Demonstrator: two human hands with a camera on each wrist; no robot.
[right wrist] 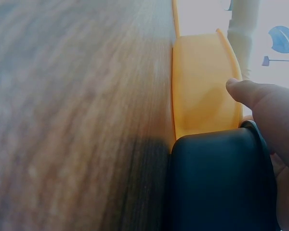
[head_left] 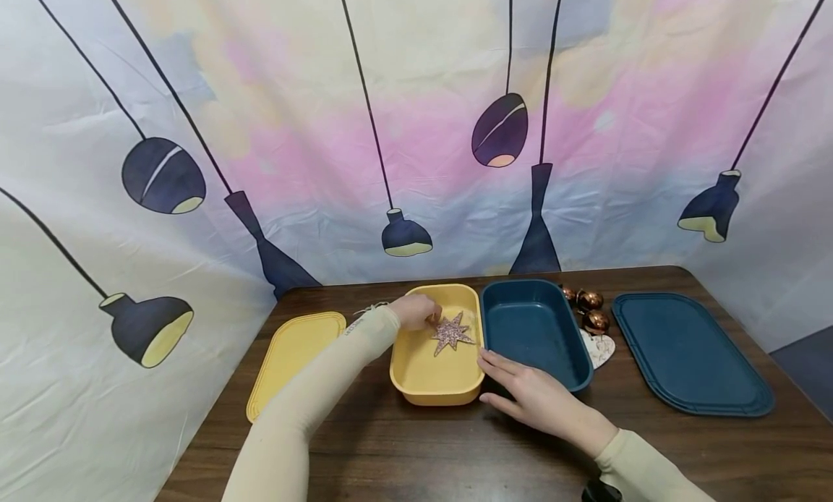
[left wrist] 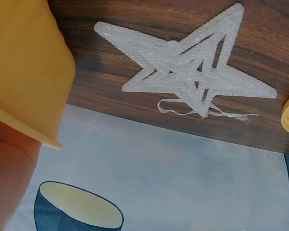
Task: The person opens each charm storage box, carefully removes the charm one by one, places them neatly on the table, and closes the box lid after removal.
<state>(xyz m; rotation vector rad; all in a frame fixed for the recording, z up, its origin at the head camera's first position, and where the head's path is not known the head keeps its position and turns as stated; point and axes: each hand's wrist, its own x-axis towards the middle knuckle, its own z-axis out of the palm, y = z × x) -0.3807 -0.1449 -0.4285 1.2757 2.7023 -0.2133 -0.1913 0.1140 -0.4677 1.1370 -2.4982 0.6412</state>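
Observation:
My left hand point(head_left: 416, 312) reaches over the left rim into the yellow container point(head_left: 436, 380), its fingers curled at the edge of a glittery pink star ornament point(head_left: 451, 333). The fingertips are mostly hidden; they seem to pinch one of the star's points. My right hand point(head_left: 536, 397) lies with straight fingers at the adjoining rims of the yellow container and the dark blue container point(head_left: 527, 335). In the right wrist view, its thumb point(right wrist: 253, 94) extends along the yellow rim. A white glittery star ornament point(left wrist: 183, 67) with a string lies on the table behind the yellow container.
The yellow lid point(head_left: 296, 354) lies at the left, partly under my left sleeve. Several shiny copper balls point(head_left: 595, 321) and a white heart-shaped piece point(head_left: 597, 348) sit right of the blue container. A blue lid point(head_left: 693, 354) lies at the right of the wooden table point(head_left: 403, 451).

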